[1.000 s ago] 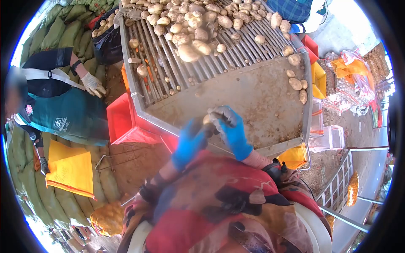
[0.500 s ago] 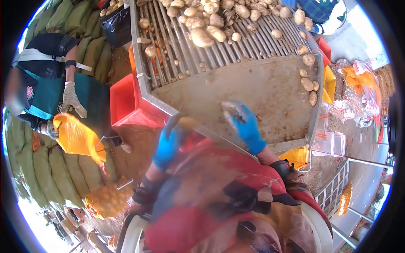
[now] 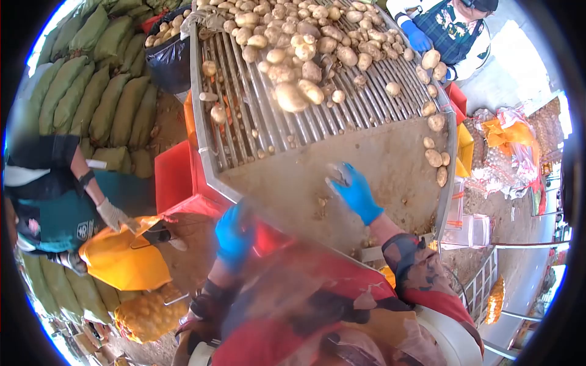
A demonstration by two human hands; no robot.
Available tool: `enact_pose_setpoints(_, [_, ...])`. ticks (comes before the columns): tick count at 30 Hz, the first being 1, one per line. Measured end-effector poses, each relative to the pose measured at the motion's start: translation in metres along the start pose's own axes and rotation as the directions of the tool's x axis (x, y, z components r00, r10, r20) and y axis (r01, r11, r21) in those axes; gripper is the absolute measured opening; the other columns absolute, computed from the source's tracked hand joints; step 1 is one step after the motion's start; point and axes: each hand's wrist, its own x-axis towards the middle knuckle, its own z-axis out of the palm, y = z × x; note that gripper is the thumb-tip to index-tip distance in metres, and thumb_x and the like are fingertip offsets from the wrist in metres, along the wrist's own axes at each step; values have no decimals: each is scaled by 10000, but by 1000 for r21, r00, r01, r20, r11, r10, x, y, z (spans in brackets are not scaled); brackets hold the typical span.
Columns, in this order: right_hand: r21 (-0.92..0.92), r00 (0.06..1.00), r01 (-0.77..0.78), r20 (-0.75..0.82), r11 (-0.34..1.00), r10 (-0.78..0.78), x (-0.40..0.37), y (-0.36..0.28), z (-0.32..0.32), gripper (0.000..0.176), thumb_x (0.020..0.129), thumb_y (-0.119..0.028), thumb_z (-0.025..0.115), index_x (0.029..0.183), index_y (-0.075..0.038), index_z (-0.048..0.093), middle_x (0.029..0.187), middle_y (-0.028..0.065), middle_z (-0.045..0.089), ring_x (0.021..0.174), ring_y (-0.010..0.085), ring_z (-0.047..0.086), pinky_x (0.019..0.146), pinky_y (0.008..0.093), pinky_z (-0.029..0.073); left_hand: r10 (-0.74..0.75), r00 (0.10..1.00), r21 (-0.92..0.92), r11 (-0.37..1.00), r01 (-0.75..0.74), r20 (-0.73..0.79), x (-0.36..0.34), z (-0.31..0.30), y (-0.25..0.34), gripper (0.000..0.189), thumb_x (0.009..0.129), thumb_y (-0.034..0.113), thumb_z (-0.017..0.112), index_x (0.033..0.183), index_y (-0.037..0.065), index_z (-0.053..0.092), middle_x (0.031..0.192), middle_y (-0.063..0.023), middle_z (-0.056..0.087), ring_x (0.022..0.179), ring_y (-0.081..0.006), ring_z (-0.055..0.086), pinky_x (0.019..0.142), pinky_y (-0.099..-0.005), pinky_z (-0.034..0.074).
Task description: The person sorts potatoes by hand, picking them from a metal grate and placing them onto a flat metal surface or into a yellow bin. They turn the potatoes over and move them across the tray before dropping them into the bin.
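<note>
My right hand (image 3: 357,192), in a blue glove with dirty fingertips, is over the bare metal sheet of the sorting table (image 3: 274,180). Its fingers are apart and nothing is in them. My left hand (image 3: 234,235), also blue-gloved, is beside the table's near left edge, next to a red bin (image 3: 268,239); motion blur hides its fingers. Beyond the sheet, many potatoes (image 3: 293,61) lie piled on metal bars. Several more potatoes (image 3: 434,158) lie along the right edge of the table.
At left a co-worker's gloved hands (image 3: 116,216) hold an orange bag (image 3: 128,256). Another co-worker (image 3: 452,30) stands at the far right corner, near potatoes. Green sacks (image 3: 73,104) are stacked at left. A red crate (image 3: 183,177) adjoins the table. A full net bag (image 3: 149,314) stands lower left.
The view has shifted. My left hand has moved down and left, and the yellowish object near it no longer shows. My right hand stays over the sheet. The left co-worker's orange bag is spread wider.
</note>
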Motion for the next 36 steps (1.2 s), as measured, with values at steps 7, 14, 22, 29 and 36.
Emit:
enact_pose_setpoints(7, [-317, 996, 78, 58, 945, -63, 150, 4, 6, 484, 801, -328, 693, 1206, -93, 570, 1099, 168, 582, 960, 374, 590, 807, 446, 499, -4, 977, 298, 953, -61, 214, 63, 57, -50, 302, 788, 214, 648, 1053, 71, 633, 816, -112, 630, 767, -316, 609, 671, -445, 486])
enact_pose_setpoints(14, [-650, 998, 23, 55, 760, 17, 260, 28, 54, 666, 720, -595, 681, 1198, -139, 592, 1172, 156, 532, 1117, 390, 492, 909, 580, 397, -4, 973, 264, 963, -59, 229, 69, 55, -47, 278, 798, 260, 656, 1002, 73, 634, 790, -92, 644, 748, -297, 628, 668, -422, 491])
enact_pose_setpoints(22, [-702, 931, 94, 313, 706, 187, 264, 5, 55, 813, 574, -613, 776, 1213, -146, 592, 1261, 134, 476, 1210, 373, 427, 932, 640, 361, -12, 967, 281, 958, -62, 254, 72, 52, -41, 300, 796, 266, 660, 1019, 69, 626, 823, -88, 647, 781, -298, 629, 691, -423, 489])
enact_pose_setpoints(29, [-634, 933, 15, 286, 773, 217, 219, 9, 49, 854, 543, -581, 812, 1234, -134, 587, 1310, 162, 443, 1215, 431, 429, 966, 590, 381, -22, 971, 301, 952, -53, 238, 66, 54, -45, 317, 793, 275, 663, 1029, 68, 621, 812, -86, 642, 775, -296, 626, 684, -426, 484])
enact_pose_setpoints(36, [-395, 946, -46, 277, 917, 167, 172, -20, 45, 858, 524, -635, 802, 1188, -123, 621, 1216, 148, 507, 1114, 393, 503, 928, 500, 427, -21, 980, 304, 952, -41, 199, 68, 49, -34, 303, 790, 283, 658, 996, 63, 622, 803, -114, 636, 761, -312, 619, 674, -438, 478])
